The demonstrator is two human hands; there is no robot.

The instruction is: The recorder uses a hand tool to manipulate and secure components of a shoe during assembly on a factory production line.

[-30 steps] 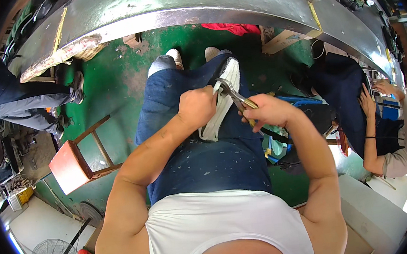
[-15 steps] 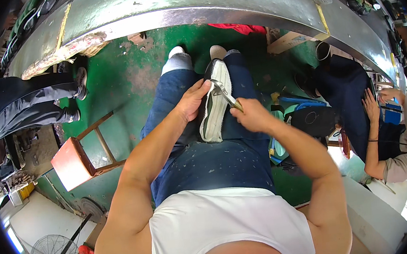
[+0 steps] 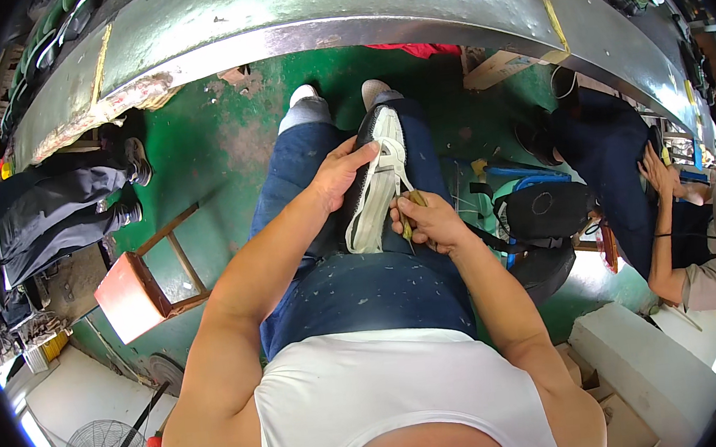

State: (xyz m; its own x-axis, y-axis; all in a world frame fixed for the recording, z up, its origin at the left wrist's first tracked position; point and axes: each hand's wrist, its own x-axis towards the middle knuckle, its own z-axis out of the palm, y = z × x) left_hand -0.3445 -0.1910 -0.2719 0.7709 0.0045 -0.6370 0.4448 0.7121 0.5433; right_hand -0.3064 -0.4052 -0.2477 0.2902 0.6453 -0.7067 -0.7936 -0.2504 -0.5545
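A shoe (image 3: 375, 179) with a white sole and black upper lies sole-up along my lap, toe pointing away from me. My left hand (image 3: 338, 174) presses on its left side, fingers spread over the sole's edge. My right hand (image 3: 428, 222) is closed around a tool with a yellowish handle (image 3: 412, 210), held against the heel end of the sole. The tool's working end is hidden behind the shoe and my fingers. My legs in blue jeans (image 3: 363, 283) stretch out below.
A long metal workbench (image 3: 339, 12) curves across the top. A small wooden stool with a red seat (image 3: 138, 289) stands on the green floor at left. Other people sit at left (image 3: 51, 216) and right (image 3: 673, 221). A black bag (image 3: 545, 216) lies by my right leg.
The shoe has been turned to lie lengthwise on my lap. My right hand has dropped toward the heel end, and my left hand has slid to the shoe's side.
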